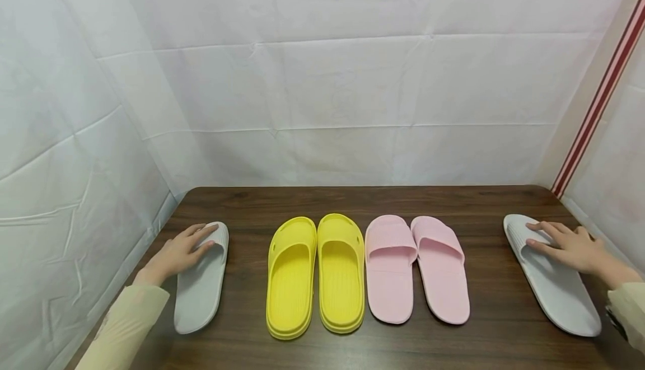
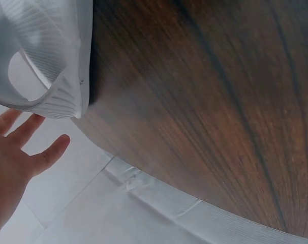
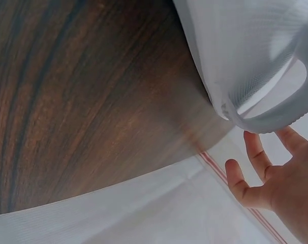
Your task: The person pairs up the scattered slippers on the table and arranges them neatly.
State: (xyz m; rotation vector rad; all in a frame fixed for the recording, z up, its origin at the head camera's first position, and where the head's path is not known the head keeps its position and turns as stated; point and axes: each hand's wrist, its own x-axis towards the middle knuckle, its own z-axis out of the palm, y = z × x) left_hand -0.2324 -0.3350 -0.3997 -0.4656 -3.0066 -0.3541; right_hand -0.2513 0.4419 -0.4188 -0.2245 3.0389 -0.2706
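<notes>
My left hand (image 1: 173, 253) rests on the strap of a light grey slipper (image 1: 200, 300) at the table's left side. In the left wrist view the fingers, loosely spread, touch the ribbed strap (image 2: 62, 99) from above. At the far right my right hand (image 1: 579, 248) lies on the strap of a second light grey slipper (image 1: 566, 297), its toe angled left. The right wrist view has the fingertips right at that strap (image 3: 276, 121), with the thumb held apart. Both grey slippers lie sole down, toes toward the back.
Between the hands stand two yellow slippers (image 1: 291, 294) side by side, then two pink slippers (image 1: 390, 294), all toes to the back. The dark wooden table (image 1: 489, 308) has rounded back corners. White cloth (image 1: 347, 90) hangs behind and along both sides, with a red stripe (image 1: 599, 98) at right.
</notes>
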